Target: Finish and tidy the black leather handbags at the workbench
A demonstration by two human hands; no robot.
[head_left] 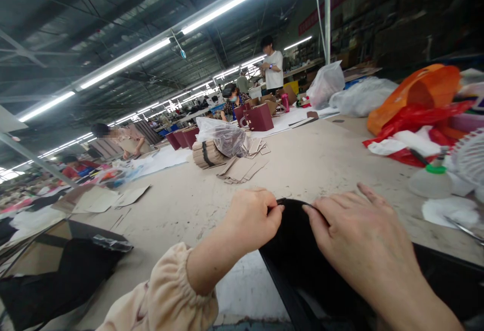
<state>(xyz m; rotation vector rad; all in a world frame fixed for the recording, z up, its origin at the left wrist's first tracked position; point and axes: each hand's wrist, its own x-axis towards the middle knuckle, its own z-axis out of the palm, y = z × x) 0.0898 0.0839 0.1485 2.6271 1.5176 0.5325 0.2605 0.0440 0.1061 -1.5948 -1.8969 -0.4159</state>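
A black sheet of soft material (pixel 298 255) lies on the worktable (pixel 302 164) in front of me. My left hand (pixel 251 220) is closed in a pinch on its upper edge. My right hand (pixel 359 240) lies over the sheet, its thumb pressed to the same edge and its fingers stretched out across the top. A cream sleeve covers my left forearm.
A stack of cardboard pieces (pixel 238 167) and a plastic bag (pixel 223 136) lie mid-table. Maroon boxes (pixel 259 116) stand further back. Orange and red bags (pixel 419 99), a white fan (pixel 469 157) and a bottle sit at right. Other people work at the far tables.
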